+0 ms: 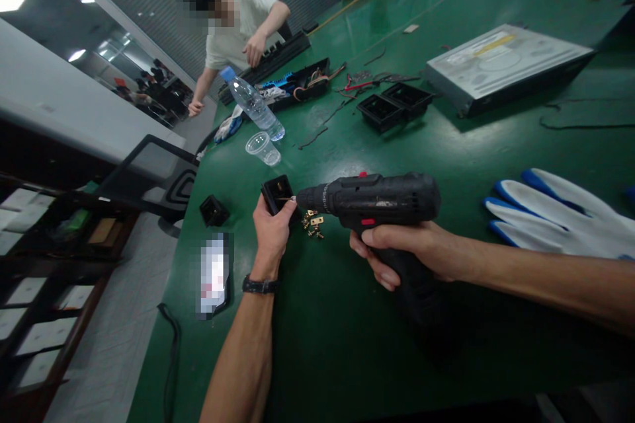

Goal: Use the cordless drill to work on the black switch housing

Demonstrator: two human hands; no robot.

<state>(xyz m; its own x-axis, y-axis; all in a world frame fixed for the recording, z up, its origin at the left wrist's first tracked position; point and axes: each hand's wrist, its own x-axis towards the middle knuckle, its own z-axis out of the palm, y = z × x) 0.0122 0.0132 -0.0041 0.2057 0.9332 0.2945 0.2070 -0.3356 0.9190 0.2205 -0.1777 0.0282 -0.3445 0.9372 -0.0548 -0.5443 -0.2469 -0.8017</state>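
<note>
My right hand (391, 248) is wrapped round the grip of a black cordless drill (381, 198) with red buttons. The drill points left, and its thin bit reaches into the open side of a small black plastic box (274, 190). My left hand (272, 228) holds that box from below, the thumb along its near edge close to the bit. Brass bits shine inside the box. Just right of the box, small brass parts and screws (315, 223) lie in a loose pile, partly under the drill's chuck. Another small black box (213, 211) sits to the left.
A phone (214, 274) lies near the left table edge. Beyond my hands stand a plastic cup (264, 148) and a water bottle (254, 104). Joined black boxes (394, 106), a metal disc drive (510, 66) and white-blue gloves (565, 218) are farther right. Two people sit across the green table.
</note>
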